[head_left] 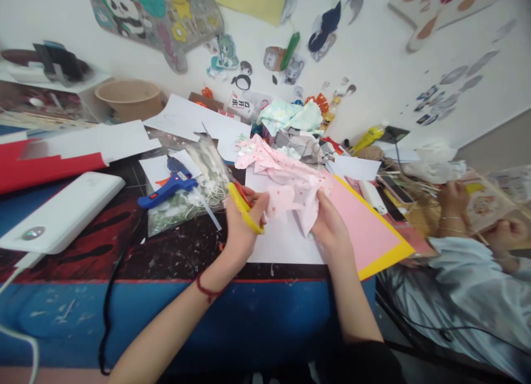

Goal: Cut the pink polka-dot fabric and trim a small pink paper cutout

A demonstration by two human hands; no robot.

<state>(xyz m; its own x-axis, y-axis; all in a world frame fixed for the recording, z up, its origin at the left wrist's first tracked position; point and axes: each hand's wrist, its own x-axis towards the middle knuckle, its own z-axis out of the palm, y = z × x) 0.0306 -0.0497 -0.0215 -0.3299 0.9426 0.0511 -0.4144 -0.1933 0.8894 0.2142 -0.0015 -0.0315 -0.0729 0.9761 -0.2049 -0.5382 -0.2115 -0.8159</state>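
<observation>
Left hand [243, 226]: closed round the yellow-handled scissors [237, 198]; thumb and finger also seem to pinch the near-left edge of the pink cloth [286, 174].
Right hand [332, 226]: pinching the cloth's right edge, thumb on top; other fingers partly hidden.
Pink cloth: spotted, held up between both hands, over the white paper [269, 248]; far end bunched near the green cloth [290, 117] and grey cloth [301, 143].
Scissors: blades point up-left, away from the cloth; cannot tell if they are apart.
Under the work: white paper partly over a pink sheet [357, 218] with yellow border, on the surface [203, 257].
Left of hands: blue glue gun [179, 182] on a plastic bag [166, 221]; white power bank [62, 212] further left.
Co-worker: one hand [454, 204] at far right, well apart.
Step in hand: likely handling the cloth around cutting, edge being spread or checked; no blade in it now.
Next move calls for: probably a firm two-hand hold; any cut would need the scissors swung round to the cloth, edge taut, right fingers clear.
</observation>
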